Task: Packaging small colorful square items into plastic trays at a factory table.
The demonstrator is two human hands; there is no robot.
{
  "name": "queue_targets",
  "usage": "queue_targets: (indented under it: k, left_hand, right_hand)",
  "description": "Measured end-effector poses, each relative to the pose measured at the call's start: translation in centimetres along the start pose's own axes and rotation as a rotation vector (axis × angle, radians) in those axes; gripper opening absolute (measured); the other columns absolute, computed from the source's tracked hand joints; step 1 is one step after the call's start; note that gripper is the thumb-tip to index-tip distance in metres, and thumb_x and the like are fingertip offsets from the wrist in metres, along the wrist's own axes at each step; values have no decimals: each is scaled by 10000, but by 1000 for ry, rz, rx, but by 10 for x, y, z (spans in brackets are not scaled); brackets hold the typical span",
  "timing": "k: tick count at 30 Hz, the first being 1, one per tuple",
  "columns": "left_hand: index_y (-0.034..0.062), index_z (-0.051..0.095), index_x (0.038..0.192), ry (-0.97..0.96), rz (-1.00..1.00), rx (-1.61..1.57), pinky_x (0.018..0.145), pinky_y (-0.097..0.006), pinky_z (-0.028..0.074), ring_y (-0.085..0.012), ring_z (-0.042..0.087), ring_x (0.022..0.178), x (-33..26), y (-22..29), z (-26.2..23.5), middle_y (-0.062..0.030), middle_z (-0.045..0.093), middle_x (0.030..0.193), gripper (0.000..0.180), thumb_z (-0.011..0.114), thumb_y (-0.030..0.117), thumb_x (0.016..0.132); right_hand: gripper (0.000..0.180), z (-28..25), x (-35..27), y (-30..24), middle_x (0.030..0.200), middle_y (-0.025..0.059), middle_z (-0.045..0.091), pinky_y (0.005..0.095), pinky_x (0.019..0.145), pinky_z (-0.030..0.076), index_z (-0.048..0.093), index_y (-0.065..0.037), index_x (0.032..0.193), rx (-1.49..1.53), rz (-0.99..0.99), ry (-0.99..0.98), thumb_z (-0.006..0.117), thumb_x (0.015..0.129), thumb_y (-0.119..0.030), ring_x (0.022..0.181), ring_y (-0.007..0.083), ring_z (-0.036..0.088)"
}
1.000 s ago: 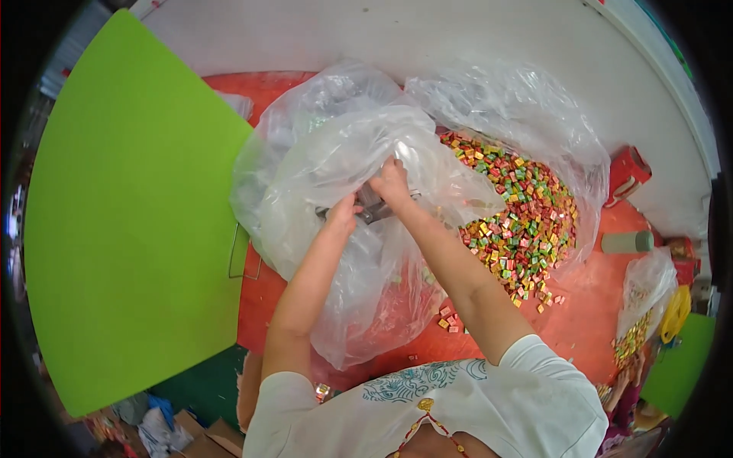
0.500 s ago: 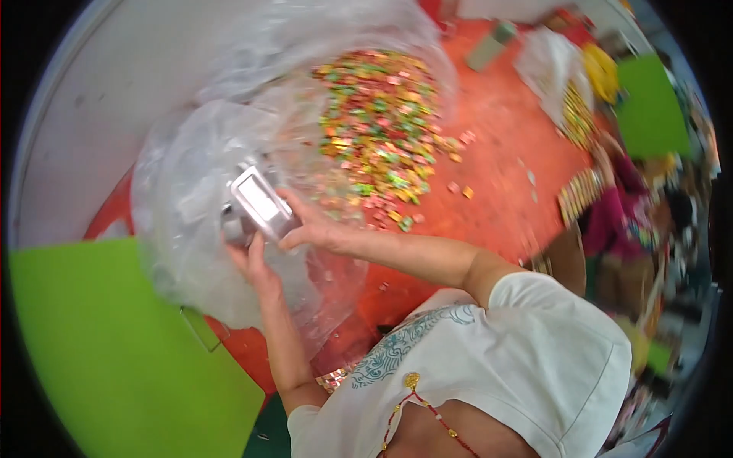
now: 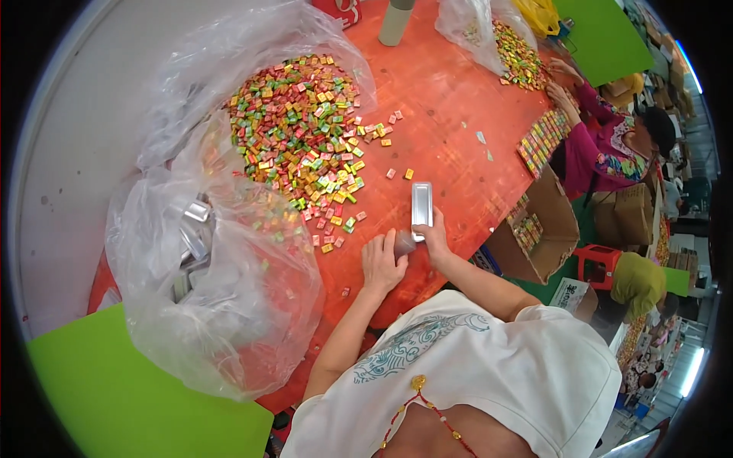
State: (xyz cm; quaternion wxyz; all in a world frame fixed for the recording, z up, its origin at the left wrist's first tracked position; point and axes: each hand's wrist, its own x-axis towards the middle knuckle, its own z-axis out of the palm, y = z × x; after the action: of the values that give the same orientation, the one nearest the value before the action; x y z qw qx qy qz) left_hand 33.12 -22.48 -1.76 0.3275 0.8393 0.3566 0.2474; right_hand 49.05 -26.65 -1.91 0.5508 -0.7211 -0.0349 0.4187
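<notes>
My right hand is closed on the near end of a long silver metal tin, held over the red tabletop with its hollow side up. Close by on the left, my left hand grips a small grey metallic piece, blurred, its kind unclear. Beyond my hands lies a big heap of small wrapped candies in red, yellow, green and orange. A clear plastic bag at the left has more silver tins inside.
A cardboard box with packed candies stands to the right. A co-worker in a magenta top handles another candy pile at the far right. A bottle stands at the back. Green panels flank the red table.
Both hands have moved right, from over the plastic bag to the tabletop in front of me, bringing the tin and the grey piece along. The head view has shifted too.
</notes>
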Motion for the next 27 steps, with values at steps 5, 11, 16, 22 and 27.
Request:
queue_targets:
  k: [5,11,16,22,27]
  left_hand:
    - [94,509,1271,-64,-112,550,859,-507,404,-333,532,986,54,-32,19,-146,551,1050,528,625,278,790]
    - [24,401,1405,110,-236,805,1013,-609,274,-418,364,1295,85,-57,6,-247,364,1441,618,491,428,946]
    - [-16,393,1392,-68,40,126,1056,-518,288,-456,323,1318,22,14,51,-282,326,1441,550,566,235,935]
    - [82,427,1407,-502,243,406,1096,-581,212,-455,218,1395,-23,17,112,-221,272,1513,575,587,257,883]
    - [82,420,1411,-501,262,469,1108,-578,173,-447,182,1412,-32,18,122,-214,259,1523,559,544,278,903]
  right_hand:
    - [799,29,75,-12,1211,111,530,373,964,448,380,-30,1368,-196,-342,-117,709,640,-14,1146,233,523]
    - [694,93,89,-27,1346,210,417,420,1057,369,343,-18,1390,-335,-457,-177,644,785,-174,1280,341,412]
    - [279,-48,16,-44,1016,155,570,438,798,487,562,-53,1097,-386,-417,-577,572,849,-179,968,337,590]
    - [133,-217,-83,61,711,110,617,359,652,481,635,-50,839,-406,95,-415,574,850,-168,699,247,623]
    - [242,-291,-51,162,1102,90,637,437,866,443,658,-105,1034,-1546,259,-205,530,869,-227,1078,254,583]
